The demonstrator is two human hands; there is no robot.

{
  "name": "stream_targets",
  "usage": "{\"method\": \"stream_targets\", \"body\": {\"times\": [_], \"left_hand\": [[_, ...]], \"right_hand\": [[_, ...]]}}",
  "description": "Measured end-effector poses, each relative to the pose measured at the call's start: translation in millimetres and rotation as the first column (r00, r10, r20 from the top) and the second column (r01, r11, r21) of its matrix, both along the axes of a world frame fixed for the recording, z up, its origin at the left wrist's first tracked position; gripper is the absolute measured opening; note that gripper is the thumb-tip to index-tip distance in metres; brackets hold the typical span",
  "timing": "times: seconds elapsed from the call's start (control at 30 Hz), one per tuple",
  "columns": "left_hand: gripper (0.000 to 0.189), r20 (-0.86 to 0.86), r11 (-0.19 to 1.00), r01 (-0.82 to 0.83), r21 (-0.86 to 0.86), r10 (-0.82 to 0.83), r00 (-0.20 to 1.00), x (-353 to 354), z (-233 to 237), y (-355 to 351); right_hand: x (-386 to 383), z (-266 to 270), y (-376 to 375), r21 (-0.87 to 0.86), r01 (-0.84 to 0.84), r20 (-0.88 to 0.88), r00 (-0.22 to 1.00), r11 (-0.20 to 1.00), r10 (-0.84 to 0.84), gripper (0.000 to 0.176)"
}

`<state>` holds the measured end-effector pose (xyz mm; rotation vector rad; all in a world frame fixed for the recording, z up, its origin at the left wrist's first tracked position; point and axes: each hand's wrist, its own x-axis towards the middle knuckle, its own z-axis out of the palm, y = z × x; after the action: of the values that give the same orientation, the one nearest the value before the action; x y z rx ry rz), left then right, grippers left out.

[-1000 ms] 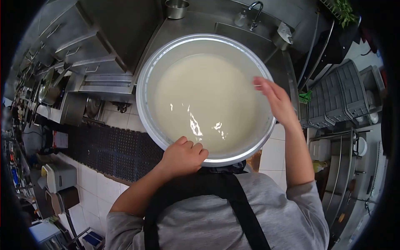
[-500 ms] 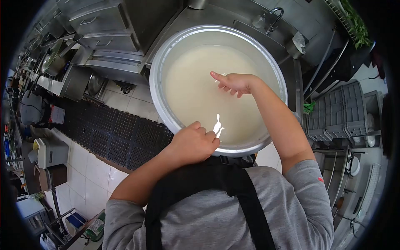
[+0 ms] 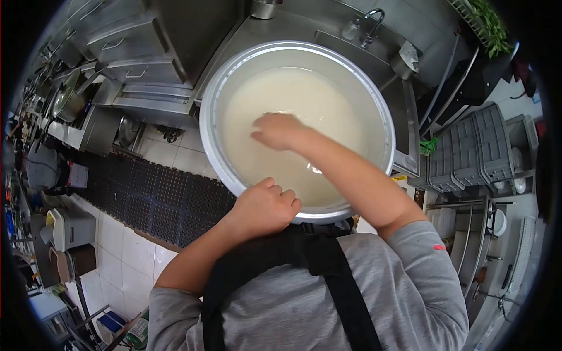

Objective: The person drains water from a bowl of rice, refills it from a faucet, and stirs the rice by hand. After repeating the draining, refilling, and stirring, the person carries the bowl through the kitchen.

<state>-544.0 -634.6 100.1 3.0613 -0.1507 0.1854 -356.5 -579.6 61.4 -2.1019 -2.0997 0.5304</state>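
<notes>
In the head view a large round metal pot [image 3: 209, 126] holds cloudy, cream-white liquid [image 3: 316, 93]. My left hand [image 3: 266, 205] is closed over the near left part of its rim, knuckles up. Over the left-middle of the liquid is my right hand [image 3: 278, 131], at or just above the surface. Motion smears it somewhat; its fingers look loosely bent and a little apart, and no object shows in them. What lies below the cloudy surface is hidden.
A steel counter with a sink and tap [image 3: 372, 29] stands behind the pot. Grey crates [image 3: 468, 149] are stacked at right. Steel drawers [image 3: 132, 58] are at far left, with a black perforated mat [image 3: 158, 199] on the tiled floor. A small metal pot [image 3: 266, 8] sits at the back.
My right hand has swept left across the pot, its thumb no longer pointing up. My left hand stays on the rim. The whole view has shifted slightly.
</notes>
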Motion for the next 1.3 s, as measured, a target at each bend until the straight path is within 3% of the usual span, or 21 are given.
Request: {"method": "stream_targets", "body": {"times": [0.13, 0.17, 0.2, 0.27, 0.3, 0.37, 0.4, 0.47, 0.57, 0.63, 0.77, 0.83, 1.03, 1.1, 1.17, 1.2, 1.23, 1.27, 1.3], "left_hand": [[0.034, 0.009, 1.0, 0.006, 0.013, -0.006, 1.0, 0.7, 2.2, 0.7], [0.034, -0.016, 1.0, 0.011, 0.007, -0.011, 1.0, 0.4, 1.9, 1.2], [0.033, -0.042, 1.0, 0.015, -0.001, -0.015, 0.999, 0.1, 1.8, 1.4], [0.033, -0.036, 1.0, 0.015, 0.006, -0.015, 0.999, 1.1, 4.1, 2.0], [0.032, -0.038, 1.0, 0.021, 0.002, -0.021, 0.999, 2.1, 5.9, 2.4], [0.032, -0.039, 1.0, 0.026, 0.008, -0.026, 0.999, 3.3, 8.6, 2.3], [0.031, -0.053, 1.0, 0.027, -0.006, -0.027, 0.998, 2.9, 8.2, 2.1], [0.031, -0.064, 1.0, 0.02, -0.017, -0.021, 0.998, 3.3, 7.6, 2.2], [0.03, -0.071, 1.0, 0.014, -0.004, -0.015, 0.997, 2.8, 6.6, 1.6], [0.008, 0.048, 0.997, 0.048, -0.063, -0.045, 0.998, 4.2, 4.8, 2.6], [0.008, 0.026, 0.998, 0.033, -0.062, -0.031, 0.999, 4.2, 6.7, 0.6], [0.029, -0.124, 1.0, 0.0, -0.003, 0.0, 0.992, 4.3, 10.6, -0.3], [0.029, -0.152, 1.0, -0.01, -0.016, 0.008, 0.988, 6.1, 15.6, -2.0], [0.021, -0.109, 1.0, 0.008, -0.025, -0.01, 0.994, 7.6, 17.5, -1.6], [0.014, -0.068, 0.999, 0.022, -0.038, -0.025, 0.997, 9.8, 19.4, 0.0], [0.016, -0.086, 0.999, 0.015, -0.052, -0.02, 0.996, 10.3, 21.1, 0.0], [0.018, -0.107, 0.998, 0.01, -0.068, -0.018, 0.994, 9.9, 21.8, -1.1], [0.018, -0.112, 0.997, 0.014, -0.071, -0.022, 0.993, 9.3, 21.4, -2.4], [0.02, -0.127, 0.997, 0.011, -0.075, -0.02, 0.992, 9.7, 21.6, -2.4]], "right_hand": [[12.0, -38.6, 17.3, 0.143, -0.134, -0.135, 0.979, 0.981, 0.154, 0.04], [31.7, -38.0, 19.0, 0.159, 0.141, -0.592, 0.806, 0.977, -0.02, 0.037], [53.7, -34.5, 19.5, 0.041, 0.379, -0.905, 0.406, 0.924, -0.126, 0.035], [114.7, -28.6, 20.3, -0.13, 0.682, -0.984, 0.003, 0.72, -0.18, 0.035], [149.8, -44.5, 13.8, -0.15, 0.753, -0.986, -0.16, 0.64, -0.043, 0.035], [185.5, -56.2, -4.0, -0.367, 0.824, -0.908, -0.419, 0.432, 0.028, 0.035], [195.2, -67.5, -6.5, -0.363, 0.824, -0.908, -0.417, 0.435, 0.034, 0.035], [205.7, -87.4, -7.9, -0.503, 0.751, -0.797, -0.595, 0.428, 0.107, 0.034], [199.8, -104.9, -2.2, -0.546, 0.723, -0.733, -0.657, 0.423, 0.177, 0.034], [197.2, -108.6, 1.2, -0.581, 0.692, -0.681, -0.702, 0.428, 0.21, 0.034], [193.5, -110.8, 0.0, -0.575, 0.698, -0.682, -0.697, 0.428, 0.221, 0.04], [196.1, -118.2, 0.5, -0.564, 0.704, -0.696, -0.686, 0.431, 0.211, 0.043], [202.7, -113.4, 13.5, -0.588, 0.715, -0.656, -0.695, 0.377, 0.295, 0.042], [229.0, -91.0, 26.7, -0.695, 0.384, -0.211, -0.917, 0.608, 0.338, 0.04], [258.1, -32.6, 10.7, -0.225, 0.514, -0.066, -0.855, 0.828, 0.514, 0.04], [260.0, 12.9, 1.0, -0.161, 0.674, -0.118, -0.738, 0.721, 0.664, 0.042], [262.8, 38.5, -1.1, -0.188, 0.846, -0.246, -0.532, 0.499, 0.81, 0.044], [260.5, 52.2, -8.9, -0.177, 0.899, -0.323, -0.436, 0.4, 0.84, 0.044], [260.3, 47.0, -11.0, -0.22, 0.89, -0.388, -0.455, 0.399, 0.802, 0.044]]}}
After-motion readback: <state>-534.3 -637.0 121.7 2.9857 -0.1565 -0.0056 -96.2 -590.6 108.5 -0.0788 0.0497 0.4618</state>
